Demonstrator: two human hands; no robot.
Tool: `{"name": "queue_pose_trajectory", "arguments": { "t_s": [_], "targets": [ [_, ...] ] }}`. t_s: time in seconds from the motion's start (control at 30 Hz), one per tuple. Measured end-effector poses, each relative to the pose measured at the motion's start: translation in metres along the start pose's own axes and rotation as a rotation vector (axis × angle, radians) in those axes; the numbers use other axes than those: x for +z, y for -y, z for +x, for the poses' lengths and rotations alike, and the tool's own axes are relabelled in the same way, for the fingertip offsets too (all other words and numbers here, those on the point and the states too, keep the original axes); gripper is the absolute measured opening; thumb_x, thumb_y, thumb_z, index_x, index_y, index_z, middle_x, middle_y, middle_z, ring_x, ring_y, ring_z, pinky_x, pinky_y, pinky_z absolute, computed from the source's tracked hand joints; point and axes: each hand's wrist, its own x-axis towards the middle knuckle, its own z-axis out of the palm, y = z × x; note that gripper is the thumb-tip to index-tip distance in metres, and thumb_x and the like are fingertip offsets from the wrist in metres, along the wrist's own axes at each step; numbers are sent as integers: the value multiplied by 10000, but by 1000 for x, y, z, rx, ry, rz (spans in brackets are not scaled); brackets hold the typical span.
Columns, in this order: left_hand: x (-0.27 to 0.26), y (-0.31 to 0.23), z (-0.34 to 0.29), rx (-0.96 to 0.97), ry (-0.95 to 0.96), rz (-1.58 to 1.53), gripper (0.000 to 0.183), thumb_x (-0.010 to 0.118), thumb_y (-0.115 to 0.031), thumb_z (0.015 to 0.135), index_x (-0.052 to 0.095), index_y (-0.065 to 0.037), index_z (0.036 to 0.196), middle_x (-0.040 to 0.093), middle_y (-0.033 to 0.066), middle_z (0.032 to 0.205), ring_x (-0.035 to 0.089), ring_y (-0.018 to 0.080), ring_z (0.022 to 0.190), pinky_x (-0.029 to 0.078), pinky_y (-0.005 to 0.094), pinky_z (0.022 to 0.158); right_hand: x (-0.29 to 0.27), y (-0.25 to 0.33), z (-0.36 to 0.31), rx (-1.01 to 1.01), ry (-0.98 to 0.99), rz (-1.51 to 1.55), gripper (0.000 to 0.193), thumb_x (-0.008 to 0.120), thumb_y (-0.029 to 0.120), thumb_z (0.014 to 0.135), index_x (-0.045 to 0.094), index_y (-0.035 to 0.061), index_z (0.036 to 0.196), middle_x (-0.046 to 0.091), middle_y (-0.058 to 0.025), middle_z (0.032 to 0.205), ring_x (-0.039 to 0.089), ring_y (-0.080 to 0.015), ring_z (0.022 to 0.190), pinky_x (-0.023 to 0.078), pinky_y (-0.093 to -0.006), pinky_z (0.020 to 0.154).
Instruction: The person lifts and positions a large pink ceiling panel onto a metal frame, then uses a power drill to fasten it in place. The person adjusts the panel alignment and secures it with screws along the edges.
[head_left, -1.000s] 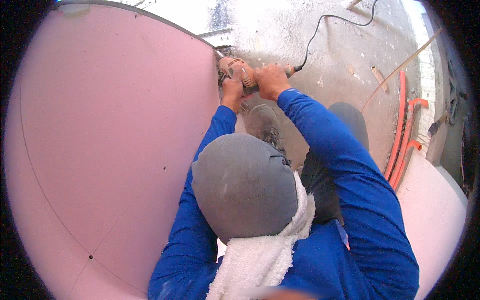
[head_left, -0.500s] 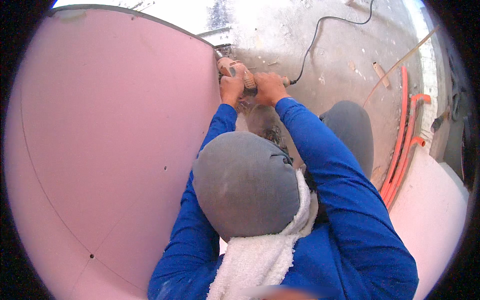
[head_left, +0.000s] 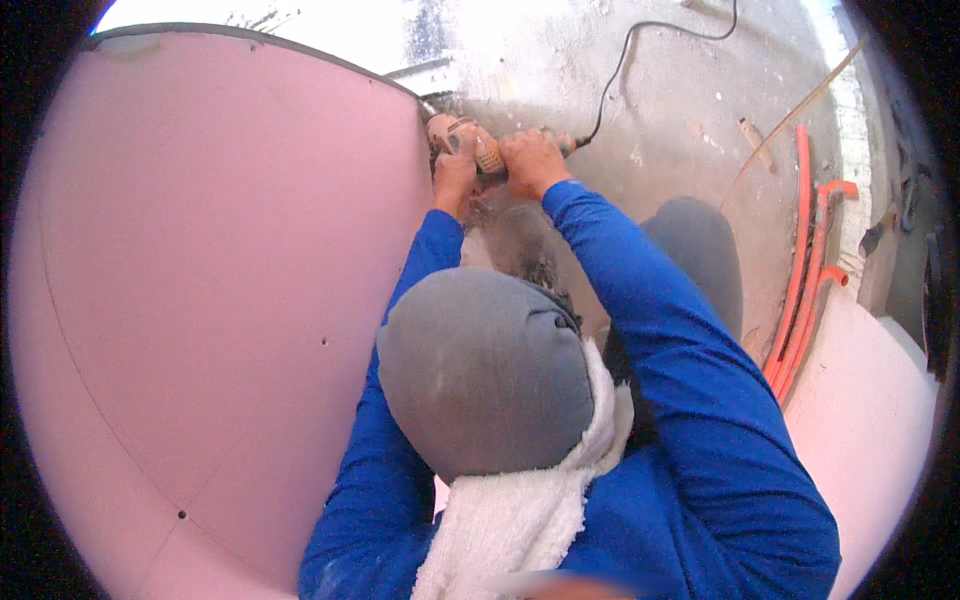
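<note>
My left hand [head_left: 456,178] is closed around the front body of an orange corded power drill [head_left: 487,153]. My right hand [head_left: 534,162] is wrapped around its rear handle, by the black cord. The tool's metal nose points up and left, at the far right corner of a large pink board [head_left: 230,240]. Whether the tip touches the board or the wall behind it is too small to tell. Several small dark holes and thin curved lines mark the board's face. My blue sleeves run forward on both sides of a grey cap [head_left: 485,375].
A black cord [head_left: 627,62] trails across the dusty concrete floor [head_left: 660,140]. At the right lie several orange pipes [head_left: 803,255], a thin wooden strip [head_left: 795,128] and a short wood piece [head_left: 757,143]. A pale sheet [head_left: 860,400] lies nearer. My grey-trousered knee [head_left: 695,262] is bent at the right.
The whole view has shifted slightly, so hands, tool and pipes sit a little further left. Both hands keep their hold on the drill, its nose still at the board's corner.
</note>
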Motion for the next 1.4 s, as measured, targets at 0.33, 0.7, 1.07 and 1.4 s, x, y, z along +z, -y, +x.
{"name": "queue_pose_trajectory", "arguments": {
  "t_s": [0.33,0.7,1.07,1.4],
  "targets": [
    [2,8,6,69,78,-117,751,619,-721,909,655,11,1073,718,110,892,721,227,686,573,373,502,-6,-2,2,-55,-8,-57,266,763,147,754,718,87,1009,728,-145,1067,668,-334,1083,507,-459,951],
    [20,-5,-14,-7,95,-212,701,587,-694,944,641,-18,1126,715,109,967,725,229,751,615,404,595,-22,-17,2,-104,-32,-133,273,773,153,759,708,92,1016,722,-128,1068,662,-311,1092,515,-439,940],
    [19,0,-78,10,89,-166,708,557,-664,979,609,-34,1298,673,118,1158,657,242,1037,537,392,840,-66,-17,-68,-188,-11,-95,203,734,135,736,744,78,930,718,-165,995,674,-333,994,517,-479,851],
    [2,-160,-163,637,-194,498,862,640,-668,910,553,134,1215,695,328,1049,712,429,980,559,480,809,-145,23,-102,-90,-555,186,630,785,149,656,566,52,1240,664,-146,1101,586,-394,1067,443,-563,859]
  ]
}}
